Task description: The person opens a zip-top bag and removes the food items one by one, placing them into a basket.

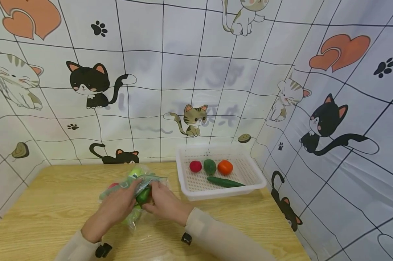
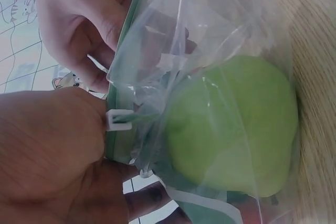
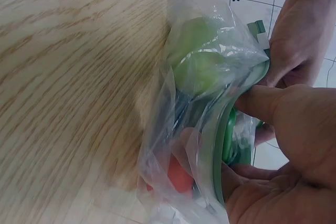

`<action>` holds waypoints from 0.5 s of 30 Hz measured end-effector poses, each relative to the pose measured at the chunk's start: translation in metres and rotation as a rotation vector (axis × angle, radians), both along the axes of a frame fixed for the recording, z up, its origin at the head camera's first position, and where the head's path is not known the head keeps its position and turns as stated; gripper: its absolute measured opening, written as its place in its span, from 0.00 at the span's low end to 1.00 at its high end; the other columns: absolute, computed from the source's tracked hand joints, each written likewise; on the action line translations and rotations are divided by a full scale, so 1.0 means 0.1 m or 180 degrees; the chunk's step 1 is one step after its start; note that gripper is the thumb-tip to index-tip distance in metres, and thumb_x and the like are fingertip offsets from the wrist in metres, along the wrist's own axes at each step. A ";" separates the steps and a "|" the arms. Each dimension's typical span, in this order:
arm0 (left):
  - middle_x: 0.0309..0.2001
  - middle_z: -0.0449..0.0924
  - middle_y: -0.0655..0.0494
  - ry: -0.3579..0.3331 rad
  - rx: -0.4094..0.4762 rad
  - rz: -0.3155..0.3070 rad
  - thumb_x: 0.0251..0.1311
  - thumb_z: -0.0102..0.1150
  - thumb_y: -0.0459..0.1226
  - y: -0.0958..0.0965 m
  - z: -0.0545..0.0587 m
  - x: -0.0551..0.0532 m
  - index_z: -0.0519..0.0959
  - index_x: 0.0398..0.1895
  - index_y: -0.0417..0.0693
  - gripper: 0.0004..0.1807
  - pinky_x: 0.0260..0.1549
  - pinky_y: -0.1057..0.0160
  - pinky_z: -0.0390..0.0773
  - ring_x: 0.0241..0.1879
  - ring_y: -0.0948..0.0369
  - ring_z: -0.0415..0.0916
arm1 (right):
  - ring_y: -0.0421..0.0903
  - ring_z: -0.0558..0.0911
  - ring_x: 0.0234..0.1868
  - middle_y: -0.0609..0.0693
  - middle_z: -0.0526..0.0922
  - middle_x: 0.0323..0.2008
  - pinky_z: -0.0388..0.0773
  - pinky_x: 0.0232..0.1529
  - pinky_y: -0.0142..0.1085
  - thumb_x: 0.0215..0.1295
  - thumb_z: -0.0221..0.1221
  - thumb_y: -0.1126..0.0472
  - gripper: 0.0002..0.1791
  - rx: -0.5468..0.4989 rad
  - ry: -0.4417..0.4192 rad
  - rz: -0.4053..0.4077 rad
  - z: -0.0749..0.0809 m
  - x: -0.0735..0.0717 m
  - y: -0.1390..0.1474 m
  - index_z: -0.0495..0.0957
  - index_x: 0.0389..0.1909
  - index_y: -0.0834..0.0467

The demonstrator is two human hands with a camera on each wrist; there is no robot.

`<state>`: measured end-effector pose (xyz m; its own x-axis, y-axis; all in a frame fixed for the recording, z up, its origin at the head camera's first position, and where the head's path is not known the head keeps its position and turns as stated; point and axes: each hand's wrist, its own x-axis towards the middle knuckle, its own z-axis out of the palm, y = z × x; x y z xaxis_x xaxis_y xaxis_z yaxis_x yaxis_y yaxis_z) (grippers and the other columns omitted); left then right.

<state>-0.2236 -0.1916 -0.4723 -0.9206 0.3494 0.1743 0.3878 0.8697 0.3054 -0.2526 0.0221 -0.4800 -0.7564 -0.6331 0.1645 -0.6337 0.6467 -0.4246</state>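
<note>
Zip bag (image 1: 147, 177) rests on the counter (image 1: 52, 203), left of the white basket (image 1: 216, 195) — your left hand (image 1: 118, 203) pinches its rim (image 2: 116, 145), apparently to steady it, while your right hand (image 1: 168, 203) curls around a green vegetable (image 1: 143, 195) at the opening — the bag lying between them, seemingly weighted by pale-green produce (image 2: 231, 129).

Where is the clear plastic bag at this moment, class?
In the head view, the clear plastic bag is below and left of centre, with the left hand and right hand at its opening and the white basket to its right.
</note>
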 end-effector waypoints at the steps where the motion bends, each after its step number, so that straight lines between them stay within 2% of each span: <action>1: 0.24 0.74 0.58 -0.0002 0.0006 -0.0008 0.75 0.67 0.29 0.00 0.00 0.00 0.70 0.86 0.40 0.37 0.19 0.61 0.70 0.22 0.62 0.69 | 0.32 0.80 0.40 0.54 0.86 0.50 0.80 0.39 0.21 0.79 0.76 0.53 0.37 -0.0004 0.0027 -0.0011 -0.01 0.00 -0.01 0.72 0.74 0.71; 3: 0.24 0.74 0.58 -0.0028 0.0015 -0.0021 0.75 0.67 0.29 0.00 -0.01 0.00 0.70 0.86 0.40 0.37 0.19 0.61 0.70 0.21 0.62 0.69 | 0.33 0.82 0.41 0.55 0.87 0.51 0.81 0.40 0.21 0.80 0.76 0.51 0.36 -0.0029 0.0062 -0.0049 -0.03 -0.01 -0.03 0.72 0.72 0.70; 9: 0.22 0.72 0.60 -0.0071 0.0000 -0.0051 0.76 0.66 0.28 -0.01 -0.04 0.01 0.69 0.87 0.38 0.37 0.19 0.64 0.67 0.20 0.63 0.68 | 0.35 0.81 0.44 0.54 0.86 0.53 0.82 0.41 0.25 0.82 0.73 0.46 0.32 -0.0098 -0.0104 -0.0288 -0.05 -0.04 -0.11 0.72 0.67 0.64; 12: 0.21 0.71 0.60 -0.0042 0.0003 -0.0075 0.76 0.66 0.28 -0.01 -0.05 0.02 0.69 0.87 0.37 0.38 0.19 0.65 0.66 0.20 0.64 0.67 | 0.38 0.85 0.50 0.56 0.87 0.56 0.85 0.46 0.27 0.81 0.74 0.47 0.31 -0.0044 -0.0144 -0.0404 -0.06 -0.06 -0.15 0.72 0.67 0.61; 15: 0.22 0.72 0.60 -0.0059 0.0035 -0.0096 0.76 0.66 0.28 -0.02 -0.04 0.02 0.68 0.87 0.37 0.38 0.20 0.64 0.68 0.21 0.64 0.67 | 0.38 0.86 0.50 0.56 0.87 0.56 0.84 0.44 0.27 0.80 0.75 0.49 0.30 -0.0010 -0.0167 -0.0454 -0.05 -0.08 -0.16 0.72 0.67 0.61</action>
